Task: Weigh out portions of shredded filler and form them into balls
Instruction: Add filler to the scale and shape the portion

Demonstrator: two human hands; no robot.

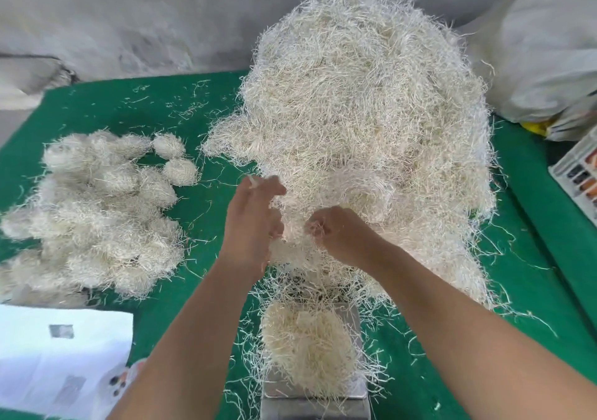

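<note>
Shredded filler [365, 122]: pale cream, thin stiff strands, tangled; heaped in one tall mound from the worktop's far edge down toward the near edge, right of centre.
Loose strands: scattered singly over the green worktop [200, 293], thickest around the mound's foot and beside the scale.
Tuft between hands [292, 245]: small clump drawn out of the mound's near side, strands trailing down from it.
Left hand [253, 222]: at the mound's near-left flank, fingers curled, pinching a few strands at the fingertips; lower fingers against the tuft.
Right hand [336, 232]: just beside the left, knuckles up, fingers curled round strands of the tuft.
Portion on scale [307, 348]: loose oval wad, same cream strands, covering most of the platform; edges ragged, strands hanging over the sides.
Scale [315, 400]: grey metal, at the worktop's near edge, directly below the hands; display not readable.
Formed balls [97, 219]: many fuzzy egg-shaped wads, packed together toward the worktop's left edge; two lie apart at the pile's far-right side, near the mound.
White sheets [61, 358]: near-left corner, printed patches blurred.
Pale sack [546, 64]: far-right corner, slumped against the wall.
Printed box [578, 174]: right edge, partly cut off.
</note>
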